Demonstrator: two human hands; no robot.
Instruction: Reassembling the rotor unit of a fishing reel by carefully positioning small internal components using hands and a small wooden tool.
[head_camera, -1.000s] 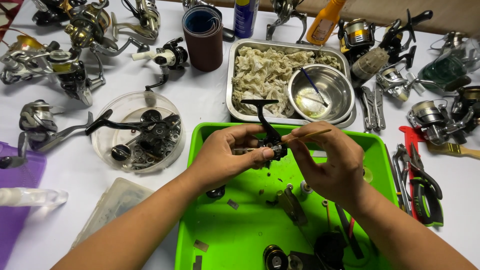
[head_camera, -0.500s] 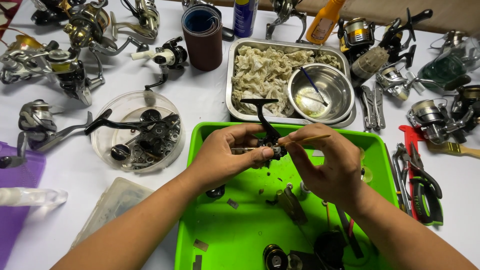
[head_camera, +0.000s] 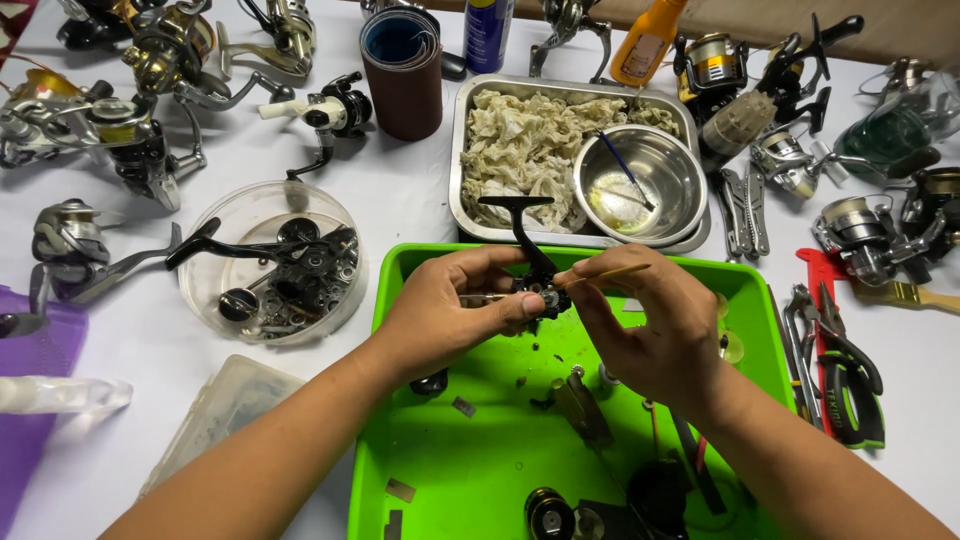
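While held over the green tray (head_camera: 420, 470), a reel body (head_camera: 535, 290) was being worked.
Small, stiff and likely greasy, it was clenched in the left hand (head_camera: 450, 315); a thin stick (head_camera: 610, 272) was pinched in the right hand (head_camera: 655, 330).

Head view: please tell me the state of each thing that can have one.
Left hand: closed on the black reel body.
Right hand: pinching a thin stick against the reel body.
Steel bowl: upright, brush inside.
Clear round dish: open, holds dark parts.
Green tray: small parts scattered.

L hand (head_camera: 450, 310) grips reel body (head_camera: 535, 285), R hand (head_camera: 650, 330) w/ stick (head_camera: 610, 272)
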